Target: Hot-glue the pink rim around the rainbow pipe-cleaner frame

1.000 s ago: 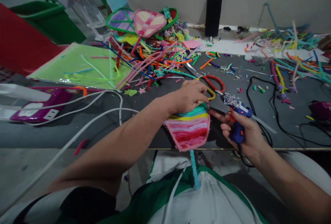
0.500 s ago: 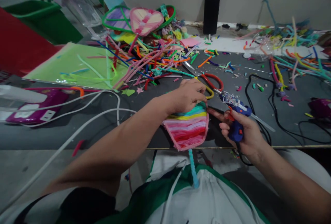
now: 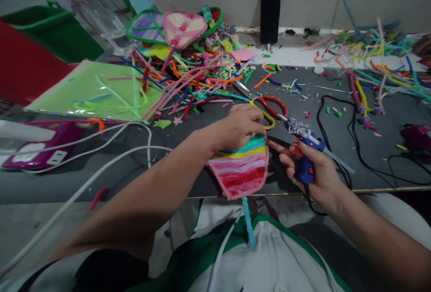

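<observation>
- Striped panel (image 3: 240, 168): lies at the near edge of the table (image 3: 387, 141), long axis running away from the person; blue stem (image 3: 248, 222) projects past the edge.
- Left hand (image 3: 244, 126): nearer, over the panel's far end; fingers bent downward, tips hidden, so pinching or pressing cannot be told.
- Right hand (image 3: 318, 166): wrapped around glue gun (image 3: 307, 137), forefinger extended left to the panel's right edge; contact unclear.
- Gun nozzle: beyond and right of the panel, beside the scissors (image 3: 257, 99).

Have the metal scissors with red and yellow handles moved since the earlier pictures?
No, the scissors keep their place, judged against the upright black rectangular phone.
</observation>
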`<state>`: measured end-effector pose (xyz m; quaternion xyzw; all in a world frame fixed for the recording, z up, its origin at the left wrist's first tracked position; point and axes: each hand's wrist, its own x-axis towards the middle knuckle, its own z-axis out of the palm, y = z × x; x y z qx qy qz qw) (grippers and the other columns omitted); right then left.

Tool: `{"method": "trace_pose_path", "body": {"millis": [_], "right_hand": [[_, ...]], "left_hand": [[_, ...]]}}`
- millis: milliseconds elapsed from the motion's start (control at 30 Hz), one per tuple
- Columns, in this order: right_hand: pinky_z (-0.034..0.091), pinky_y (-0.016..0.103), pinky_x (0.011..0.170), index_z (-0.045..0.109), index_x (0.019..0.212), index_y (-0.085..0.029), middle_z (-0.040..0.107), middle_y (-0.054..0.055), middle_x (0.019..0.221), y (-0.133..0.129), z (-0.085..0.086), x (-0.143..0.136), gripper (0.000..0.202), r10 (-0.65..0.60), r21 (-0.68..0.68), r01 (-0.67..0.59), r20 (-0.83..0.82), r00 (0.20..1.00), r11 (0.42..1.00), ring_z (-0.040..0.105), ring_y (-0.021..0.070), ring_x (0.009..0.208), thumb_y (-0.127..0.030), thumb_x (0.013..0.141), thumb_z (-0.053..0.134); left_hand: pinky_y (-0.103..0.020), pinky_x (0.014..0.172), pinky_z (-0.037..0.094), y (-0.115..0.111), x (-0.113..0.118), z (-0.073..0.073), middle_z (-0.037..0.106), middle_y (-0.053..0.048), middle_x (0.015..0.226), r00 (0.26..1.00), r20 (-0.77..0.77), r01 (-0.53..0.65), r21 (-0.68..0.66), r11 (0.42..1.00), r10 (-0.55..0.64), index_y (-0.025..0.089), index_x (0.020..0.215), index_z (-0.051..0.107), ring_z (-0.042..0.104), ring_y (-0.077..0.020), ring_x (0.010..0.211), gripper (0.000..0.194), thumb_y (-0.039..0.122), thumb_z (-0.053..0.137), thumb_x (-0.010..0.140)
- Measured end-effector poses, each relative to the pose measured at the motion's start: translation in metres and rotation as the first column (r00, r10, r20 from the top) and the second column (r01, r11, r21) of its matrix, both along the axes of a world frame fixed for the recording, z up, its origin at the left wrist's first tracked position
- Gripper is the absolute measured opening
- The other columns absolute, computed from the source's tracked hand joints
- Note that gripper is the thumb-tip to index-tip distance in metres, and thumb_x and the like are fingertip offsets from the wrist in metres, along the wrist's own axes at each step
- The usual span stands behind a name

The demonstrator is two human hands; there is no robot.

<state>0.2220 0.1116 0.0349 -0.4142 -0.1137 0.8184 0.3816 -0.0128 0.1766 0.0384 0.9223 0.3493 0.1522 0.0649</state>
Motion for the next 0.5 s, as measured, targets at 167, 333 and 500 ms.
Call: {"method": "trace_pose_path", "body": {"millis": [167, 333, 500], "right_hand": [[0.056, 0.019, 0.054, 0.064, 0.077, -0.018, 0.073, 0.003, 0.095, 0.001, -0.006, 0.003, 0.012, 0.015, 0.087, -0.008, -0.076, 0.997, 0.996, 0.07, 0.0139, 0.079, -0.023, 0.083, 0.055], [0.054, 0.016, 0.056, 0.063, 0.078, -0.018, 0.066, 0.004, 0.118, -0.001, -0.007, 0.006, 0.014, 0.068, 0.139, -0.049, -0.133, 0.989, 0.989, 0.065, 0.008, 0.071, -0.028, 0.084, 0.055], [0.052, 0.017, 0.053, 0.064, 0.077, -0.016, 0.069, 0.007, 0.11, 0.004, -0.005, 0.012, 0.013, 0.006, 0.255, 0.007, -0.051, 0.999, 0.967, 0.059, 0.0063, 0.059, -0.028, 0.078, 0.063]], "left_hand": [[-0.041, 0.09, 0.03, -0.002, 0.001, 0.001, 0.059, -0.008, 0.103, 1.0, -0.004, -0.012, -0.008, 1.0, 0.012, 0.028, 0.099, 0.072, 0.047, -0.0242, 0.104, 0.031, 0.018, 0.046, 0.085], [-0.041, 0.091, 0.031, -0.001, 0.0, 0.0, 0.06, -0.008, 0.105, 1.0, 0.004, -0.01, -0.006, 1.0, 0.01, 0.027, 0.099, 0.072, 0.047, -0.024, 0.104, 0.03, 0.02, 0.046, 0.086], [-0.04, 0.091, 0.032, 0.0, 0.001, 0.0, 0.061, -0.009, 0.104, 1.0, -0.004, 0.026, 0.022, 0.999, -0.026, 0.025, 0.1, 0.071, 0.048, -0.0227, 0.102, 0.029, 0.02, 0.047, 0.086]]}}
